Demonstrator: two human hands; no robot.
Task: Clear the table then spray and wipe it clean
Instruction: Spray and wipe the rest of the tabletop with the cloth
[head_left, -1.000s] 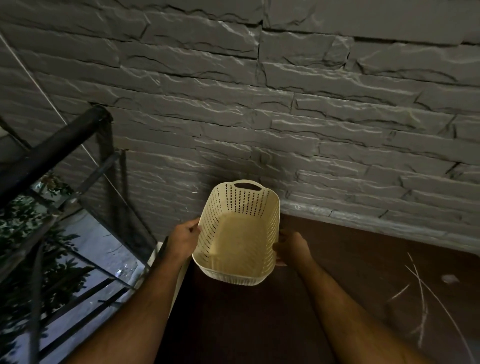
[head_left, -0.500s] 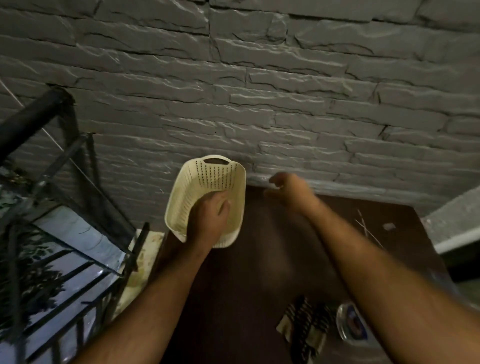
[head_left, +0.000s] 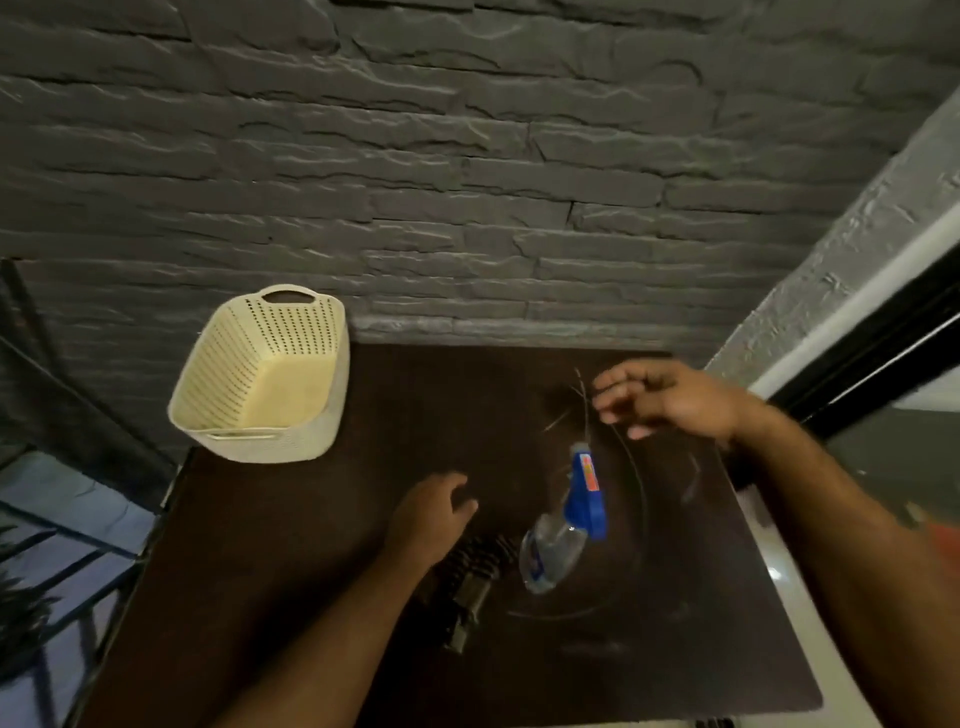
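View: one head-worn camera, wide-angle, straight lines bowed toward the edges.
Position: above the near edge of the table (head_left: 322, 597), looking forward and steeply down.
Facing: toward the brick wall (head_left: 467, 182) behind the table's far edge.
Nearness: forearms enter from the bottom; left hand (head_left: 431, 519) mid-frame, right hand (head_left: 670, 400) farther and to its right.
Overlap: no second view.

A clear spray bottle (head_left: 563, 525) with a blue trigger head lies on its side mid-right on the dark brown table (head_left: 322, 597), beside a striped cloth (head_left: 475, 577).
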